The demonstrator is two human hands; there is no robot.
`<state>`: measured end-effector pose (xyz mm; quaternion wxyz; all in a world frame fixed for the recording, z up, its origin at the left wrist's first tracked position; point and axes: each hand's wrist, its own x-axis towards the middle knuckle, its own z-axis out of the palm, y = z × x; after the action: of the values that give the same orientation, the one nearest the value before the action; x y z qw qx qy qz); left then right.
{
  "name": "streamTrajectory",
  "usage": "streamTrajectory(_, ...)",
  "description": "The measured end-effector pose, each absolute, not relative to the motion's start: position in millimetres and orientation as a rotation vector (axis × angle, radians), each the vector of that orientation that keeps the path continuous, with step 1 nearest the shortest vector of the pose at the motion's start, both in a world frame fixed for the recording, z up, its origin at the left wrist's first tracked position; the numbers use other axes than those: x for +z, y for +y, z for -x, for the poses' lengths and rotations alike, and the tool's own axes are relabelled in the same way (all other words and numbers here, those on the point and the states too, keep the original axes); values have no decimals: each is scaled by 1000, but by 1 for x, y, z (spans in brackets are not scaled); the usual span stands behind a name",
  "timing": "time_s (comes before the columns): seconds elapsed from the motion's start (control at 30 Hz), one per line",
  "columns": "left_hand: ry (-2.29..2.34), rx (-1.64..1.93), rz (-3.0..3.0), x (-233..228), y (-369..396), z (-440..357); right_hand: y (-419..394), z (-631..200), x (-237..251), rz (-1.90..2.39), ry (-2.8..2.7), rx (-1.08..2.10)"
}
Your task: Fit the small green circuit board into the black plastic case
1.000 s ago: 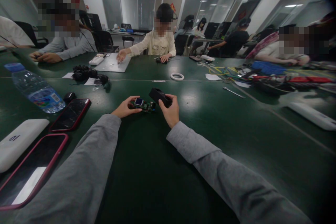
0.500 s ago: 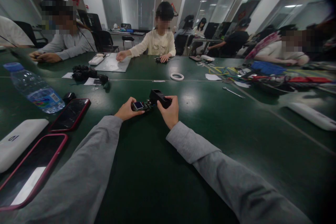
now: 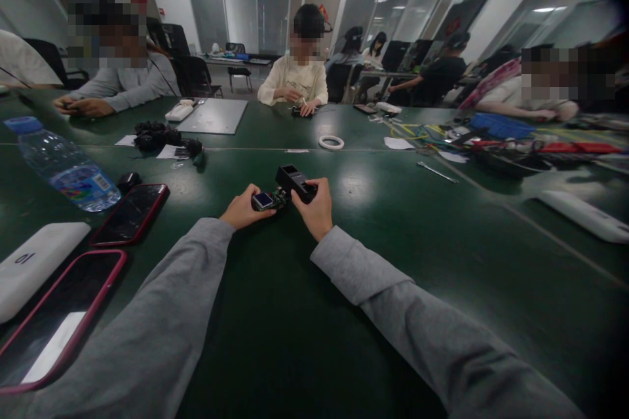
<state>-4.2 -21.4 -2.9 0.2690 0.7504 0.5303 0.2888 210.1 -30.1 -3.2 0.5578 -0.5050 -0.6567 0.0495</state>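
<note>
The circuit board [image 3: 271, 200] with its small blue screen sits mid-table, pinched at its near end by the left hand [image 3: 244, 211], whose fingers cover that end. Its far end meets the black housing [image 3: 295, 182], gripped by the right hand [image 3: 314, 211]. The joint between the two is too small and dark to make out on the green table [image 3: 393, 222].

Both grey-sleeved arms reaching forward, converging; left hand [image 3: 244, 211] pinching with curled fingers, right hand [image 3: 314, 208] gripping, knuckles up.
</note>
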Motion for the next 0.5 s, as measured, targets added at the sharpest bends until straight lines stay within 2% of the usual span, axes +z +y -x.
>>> streamTrajectory(0.17, 1438, 784, -2010, -3, -21, 4, -30, -209, -2, 1144, -1633, 19)
streamTrajectory(0.5, 1451, 790, -2021, -4, -21, 4, -33, -210, 0, 1173, -1730, 38)
